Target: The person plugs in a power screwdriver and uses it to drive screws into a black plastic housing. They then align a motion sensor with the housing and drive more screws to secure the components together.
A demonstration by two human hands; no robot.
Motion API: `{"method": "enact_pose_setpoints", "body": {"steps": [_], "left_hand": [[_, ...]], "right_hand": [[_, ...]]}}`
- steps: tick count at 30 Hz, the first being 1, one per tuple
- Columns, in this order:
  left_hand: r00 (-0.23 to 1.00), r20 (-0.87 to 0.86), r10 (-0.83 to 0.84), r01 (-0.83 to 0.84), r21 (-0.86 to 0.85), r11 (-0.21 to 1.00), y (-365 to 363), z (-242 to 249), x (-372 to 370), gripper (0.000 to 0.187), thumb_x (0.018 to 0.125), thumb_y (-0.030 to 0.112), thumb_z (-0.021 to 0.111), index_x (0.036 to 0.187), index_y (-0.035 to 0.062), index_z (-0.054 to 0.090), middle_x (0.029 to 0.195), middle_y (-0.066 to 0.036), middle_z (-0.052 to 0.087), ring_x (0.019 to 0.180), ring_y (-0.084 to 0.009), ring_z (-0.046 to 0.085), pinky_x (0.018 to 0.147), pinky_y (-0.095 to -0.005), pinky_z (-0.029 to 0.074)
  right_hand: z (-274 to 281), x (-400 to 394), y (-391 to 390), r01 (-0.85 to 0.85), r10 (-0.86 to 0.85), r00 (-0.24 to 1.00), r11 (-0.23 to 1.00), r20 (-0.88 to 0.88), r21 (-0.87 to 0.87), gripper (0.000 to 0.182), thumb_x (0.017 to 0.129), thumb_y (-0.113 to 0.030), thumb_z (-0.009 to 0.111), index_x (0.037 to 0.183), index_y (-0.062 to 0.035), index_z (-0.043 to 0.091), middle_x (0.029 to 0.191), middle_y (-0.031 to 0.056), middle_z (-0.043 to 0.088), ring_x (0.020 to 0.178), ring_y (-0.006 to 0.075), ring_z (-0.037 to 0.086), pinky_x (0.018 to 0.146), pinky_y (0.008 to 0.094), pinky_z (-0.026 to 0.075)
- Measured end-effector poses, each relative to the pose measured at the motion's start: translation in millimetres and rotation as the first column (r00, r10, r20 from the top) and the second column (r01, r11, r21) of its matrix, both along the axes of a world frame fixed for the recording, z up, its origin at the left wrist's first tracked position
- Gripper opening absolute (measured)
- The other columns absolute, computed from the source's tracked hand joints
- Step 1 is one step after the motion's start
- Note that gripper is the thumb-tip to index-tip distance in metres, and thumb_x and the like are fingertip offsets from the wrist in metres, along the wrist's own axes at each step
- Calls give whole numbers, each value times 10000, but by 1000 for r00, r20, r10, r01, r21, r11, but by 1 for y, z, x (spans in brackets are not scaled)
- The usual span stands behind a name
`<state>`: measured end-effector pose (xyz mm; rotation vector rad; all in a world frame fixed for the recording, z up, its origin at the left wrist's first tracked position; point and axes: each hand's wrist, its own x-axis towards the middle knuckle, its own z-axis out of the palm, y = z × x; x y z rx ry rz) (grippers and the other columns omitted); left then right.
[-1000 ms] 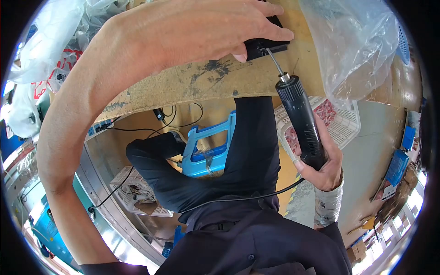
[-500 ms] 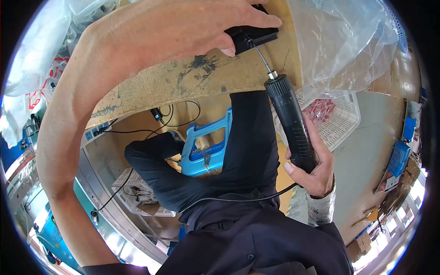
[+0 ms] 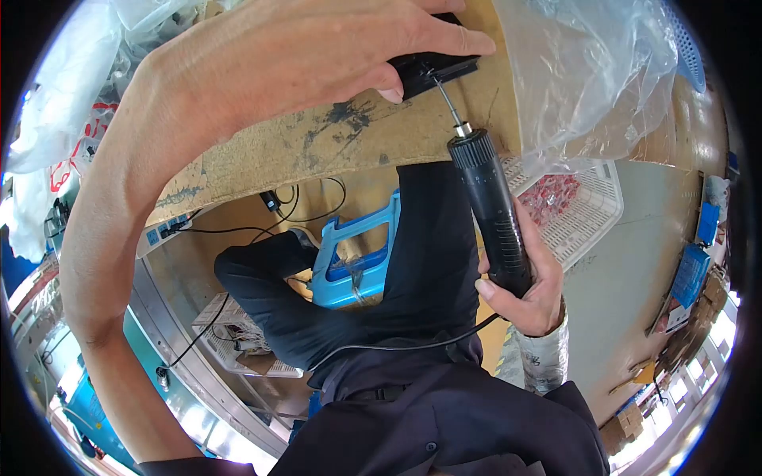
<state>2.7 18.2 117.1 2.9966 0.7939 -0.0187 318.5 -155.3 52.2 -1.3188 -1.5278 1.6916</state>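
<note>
Left hand (image 3: 317, 55): fingers curled down over a small black part (image 3: 432, 70), pinning it against the workbench top (image 3: 317, 147) near that board's front edge — thumb tip under the part's near side, forefinger laid along its far side. Grip closed on the part.

Right hand (image 3: 533, 289): wrapped fully round the lower body of an electric screwdriver (image 3: 488, 210), thumb on the near side of the barrel, fingers closed behind it. A patterned sleeve (image 3: 540, 357) covers the wrist.

Electric screwdriver: black, ribbed barrel, tilted with its head leaning up and to the left; a metal collar and a thin steel bit (image 3: 444, 101) run from its top into the near side of the black part. Bit tip meets the part just below the left forefinger. A black cable (image 3: 397, 347) leaves the tool's base and trails left across the person's lap.

Black part: flat, rectangular, dark and matte; mostly hidden under the left hand, only its right end and near side showing. Whether a screw sits at the bit tip cannot be told.

Workbench top: bare brown board, scuffed, with dark stains near the front edge.

Surroundings: clear plastic bag (image 3: 603, 79) at the board's right end; white basket (image 3: 583, 214) below it — red items inside; blue stool (image 3: 353, 258) under the bench.
</note>
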Motion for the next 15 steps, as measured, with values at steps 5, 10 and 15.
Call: {"method": "enact_pose_setpoints", "body": {"steps": [5,10,15], "left_hand": [[999,-47,-16,21,88,996,-2,-9,-4,601,981,273,681,1530,125,484,1557,-173,471,1469,-361,429,1119,-488,519],[999,-6,43,-43,-213,976,2,16,6,506,1009,184,629,1499,111,525,1555,-171,486,1487,-370,406,1211,-516,405],[993,-21,117,-118,-299,947,-11,40,17,453,1014,124,608,1464,110,566,1544,-174,505,1482,-356,418,1219,-490,391]], "right_hand": [[-3,0,0,-2,2,1000,1000,-4,1,931,776,1,772,1594,60,331,1250,129,669,932,134,653,856,286,530],[0,3,2,3,-3,1000,999,11,-35,937,771,6,773,1598,46,334,1260,129,667,935,134,654,859,286,531],[-1,6,3,-6,6,1000,1000,-3,-30,935,769,25,768,1598,45,335,1264,125,666,935,130,652,856,282,530]]}}
